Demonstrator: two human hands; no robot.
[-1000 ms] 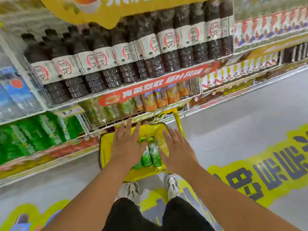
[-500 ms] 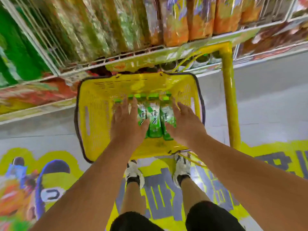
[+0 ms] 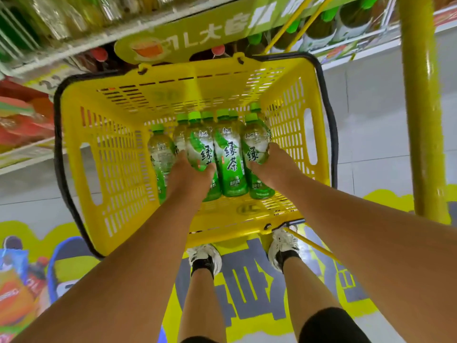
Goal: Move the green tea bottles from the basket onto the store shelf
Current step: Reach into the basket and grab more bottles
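A yellow plastic basket (image 3: 118, 154) stands on the floor below me, holding several green tea bottles with green caps, lying side by side. My left hand (image 3: 189, 177) grips one bottle (image 3: 199, 147) left of centre, thumb curled over its label. My right hand (image 3: 274, 167) grips the rightmost bottle (image 3: 254, 142). Between them lies another bottle (image 3: 231, 159), untouched. A further bottle (image 3: 160, 152) lies to the left of my left hand. The store shelf (image 3: 173, 43) runs along the top of the view, just beyond the basket.
A yellow upright pole (image 3: 420, 115) rises right of the basket. The lowest shelf holds large bottles with red caps (image 3: 100, 54) and green caps (image 3: 329, 14). My feet in white shoes (image 3: 205, 256) stand just behind the basket on a printed floor graphic.
My head has come closer to the basket. Both hands went from hovering open over the bottles to reaching down and gripping one bottle each.
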